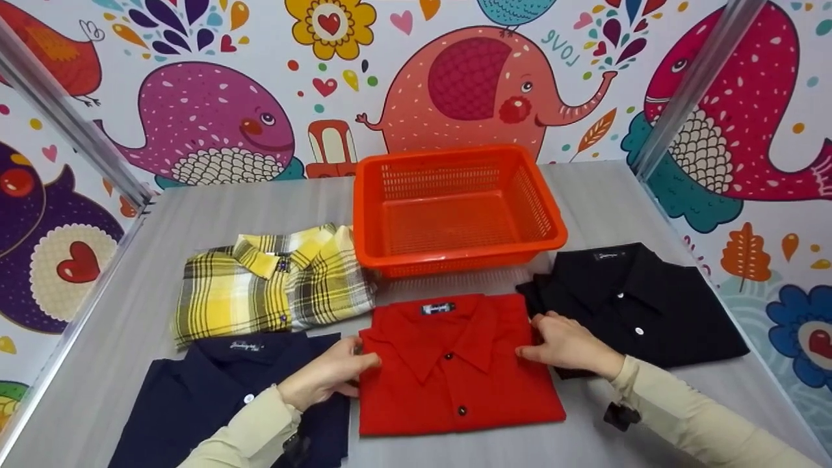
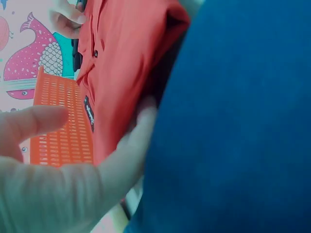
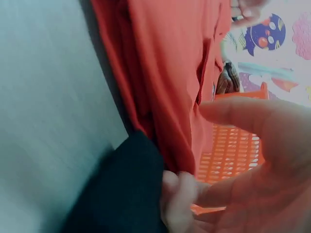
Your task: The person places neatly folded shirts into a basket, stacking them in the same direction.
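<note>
A folded red shirt (image 1: 416,396) with dark buttons lies on the table, its collar toward the basket. My left hand (image 1: 330,370) is at the shirt's left edge. In the left wrist view, the left thumb (image 2: 46,119) stands apart from the cloth while the fingers reach to the shirt's side. At the opposite edge is my right hand (image 1: 569,344), its thumb on the red cloth. The right wrist view has the right fingertips (image 3: 180,191) low against the folded side. Part of the fingers is hidden by cloth in both wrist views.
Behind the red shirt stands an orange basket (image 1: 465,260). A yellow plaid shirt (image 1: 260,299) lies back left, a navy shirt (image 1: 175,396) front left, and a black shirt (image 1: 682,312) on the right. Metal posts (image 1: 695,91) and printed panels border the table (image 1: 598,214).
</note>
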A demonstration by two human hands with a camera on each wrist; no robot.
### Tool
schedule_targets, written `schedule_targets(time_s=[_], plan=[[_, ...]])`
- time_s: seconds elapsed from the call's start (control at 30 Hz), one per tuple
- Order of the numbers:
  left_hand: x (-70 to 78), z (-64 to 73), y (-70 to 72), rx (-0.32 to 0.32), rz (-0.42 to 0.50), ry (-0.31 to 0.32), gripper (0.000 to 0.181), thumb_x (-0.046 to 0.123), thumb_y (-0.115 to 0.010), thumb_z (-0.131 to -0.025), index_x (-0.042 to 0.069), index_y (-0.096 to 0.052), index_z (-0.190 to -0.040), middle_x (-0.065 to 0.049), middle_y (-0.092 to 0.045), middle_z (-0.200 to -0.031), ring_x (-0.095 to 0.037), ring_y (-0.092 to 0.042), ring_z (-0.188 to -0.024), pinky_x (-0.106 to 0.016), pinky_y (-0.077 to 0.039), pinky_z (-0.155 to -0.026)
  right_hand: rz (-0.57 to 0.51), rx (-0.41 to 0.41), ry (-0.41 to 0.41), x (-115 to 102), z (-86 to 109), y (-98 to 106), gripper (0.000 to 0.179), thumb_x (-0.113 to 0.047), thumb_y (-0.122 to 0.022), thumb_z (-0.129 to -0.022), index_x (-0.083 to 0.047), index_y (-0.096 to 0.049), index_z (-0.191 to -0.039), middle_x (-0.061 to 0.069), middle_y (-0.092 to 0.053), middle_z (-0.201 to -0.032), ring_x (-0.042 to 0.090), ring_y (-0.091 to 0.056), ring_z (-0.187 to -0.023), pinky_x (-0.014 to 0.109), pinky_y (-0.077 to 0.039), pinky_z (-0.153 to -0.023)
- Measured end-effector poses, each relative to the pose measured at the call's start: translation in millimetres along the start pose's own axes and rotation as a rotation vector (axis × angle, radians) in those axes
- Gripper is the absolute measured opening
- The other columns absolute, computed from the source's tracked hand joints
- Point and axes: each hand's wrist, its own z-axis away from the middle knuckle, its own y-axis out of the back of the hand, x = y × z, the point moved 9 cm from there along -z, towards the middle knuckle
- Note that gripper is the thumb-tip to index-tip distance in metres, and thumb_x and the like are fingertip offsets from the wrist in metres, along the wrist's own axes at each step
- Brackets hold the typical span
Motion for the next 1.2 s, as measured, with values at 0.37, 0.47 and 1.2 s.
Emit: schedule_targets(time_s=[0.37,0.47,1.2], plan=[[-4.7,-3.2,-9.7,-0.108,0.103,-0.02,0.071,0.004,-0.055,-0.085,-0.019,-0.017,-0.14,-0.028,-0.044,-0.121,-0.034,-0.05,-0.106,-0.05,-0.05,-0.083,-0.826,-0.258,-0.082,5,-2.1,-23,0.045,-0.015,-0.071,-0.084,0.008,-0.044,-0.113,0.012,-0.048,-0.099,0.021,-0.052,-0.085,0.035,-0.05,-0.069],[-6.0,-3.2,-13.0,-0.158,0.167,-0.032,0.078,-0.001,-0.054,-0.084,-0.014,-0.008,-0.146,-0.032,-0.026,-0.143,-0.038,-0.047,-0.117,-0.051,-0.049,-0.088,-0.986,-0.293,-0.148,9,-1.6,-31,0.055,-0.014,-0.07,-0.084,0.01,-0.038,-0.122,0.012,-0.048,-0.104,0.021,-0.052,-0.092,0.036,-0.051,-0.077],[-4.5,-1.3,-12.0,-0.216,0.22,-0.127,0.082,-0.009,-0.057,-0.08,-0.009,-0.008,-0.146,-0.016,-0.062,-0.113,-0.023,-0.063,-0.092,-0.038,-0.055,-0.074,-1.226,-0.332,-0.029,6,4.2,-35,0.092,0.004,-0.06,-0.088,0.008,0.008,-0.149,0.022,-0.032,-0.147,0.018,-0.05,-0.117,0.035,-0.046,-0.095]])
